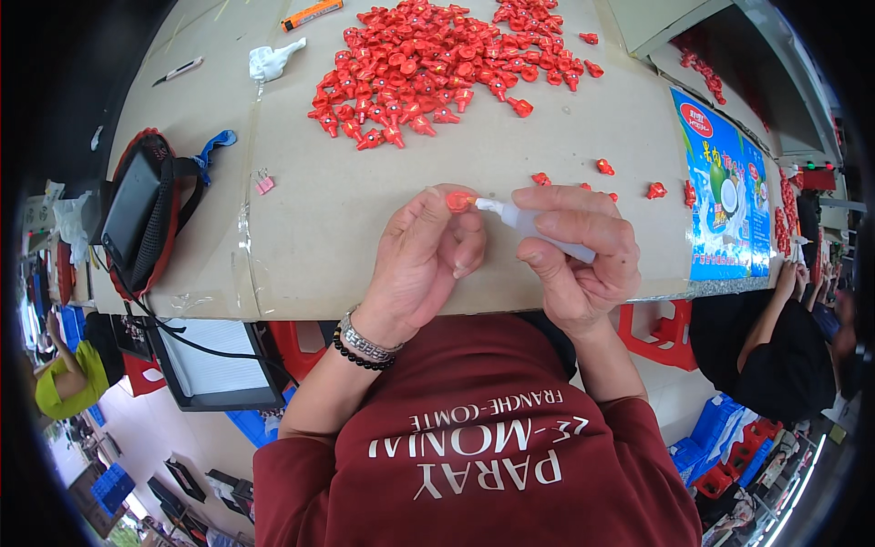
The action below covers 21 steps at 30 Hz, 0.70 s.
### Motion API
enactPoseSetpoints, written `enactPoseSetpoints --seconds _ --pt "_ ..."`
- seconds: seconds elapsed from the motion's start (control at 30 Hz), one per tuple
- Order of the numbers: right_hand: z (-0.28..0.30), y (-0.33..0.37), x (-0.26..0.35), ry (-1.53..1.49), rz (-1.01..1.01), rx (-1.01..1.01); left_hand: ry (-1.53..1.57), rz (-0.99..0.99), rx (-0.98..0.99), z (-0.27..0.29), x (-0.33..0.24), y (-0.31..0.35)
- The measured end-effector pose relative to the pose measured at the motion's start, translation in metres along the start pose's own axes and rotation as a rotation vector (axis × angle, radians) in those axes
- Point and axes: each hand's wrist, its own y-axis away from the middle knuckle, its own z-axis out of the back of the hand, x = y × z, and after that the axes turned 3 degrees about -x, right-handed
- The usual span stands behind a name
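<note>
Red plastic cap meets glue nozzle above the table's near edge.
The left hand (421, 260) pinches a small red cap (458, 201) in closed fingertips; the right hand (577, 251) wraps shut around a clear squeeze bottle (538, 228), nozzle touching the cap. A heap of red caps (437, 64) lies toward the cardboard-covered table's (319, 210) far edge.

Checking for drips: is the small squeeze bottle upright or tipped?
Tipped. The bottle lies nearly sideways in the right hand, its nozzle at the red piece in the left hand.
</note>
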Motion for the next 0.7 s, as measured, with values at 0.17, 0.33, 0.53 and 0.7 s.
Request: enactPoseSetpoints --seconds 0.17,0.33,0.53,0.7 --pt "0.0013 -0.0021 0.0002 0.027 0.012 0.007 0.007 -0.004 0.018 0.0024 0.0013 -0.0009" --pt "0.0056 -0.005 0.0028 0.048 0.048 -0.007 -0.001 -0.016 0.003 0.0016 0.0013 -0.0009" --pt "0.0062 -0.0015 -0.0002 0.041 0.051 -0.001 0.003 -0.013 -0.006 0.0002 0.0016 -0.0008" --pt "0.0084 0.0 0.0026 0.085 -0.009 0.066 -0.002 -0.014 0.009 0.0003 0.0014 -0.0006"
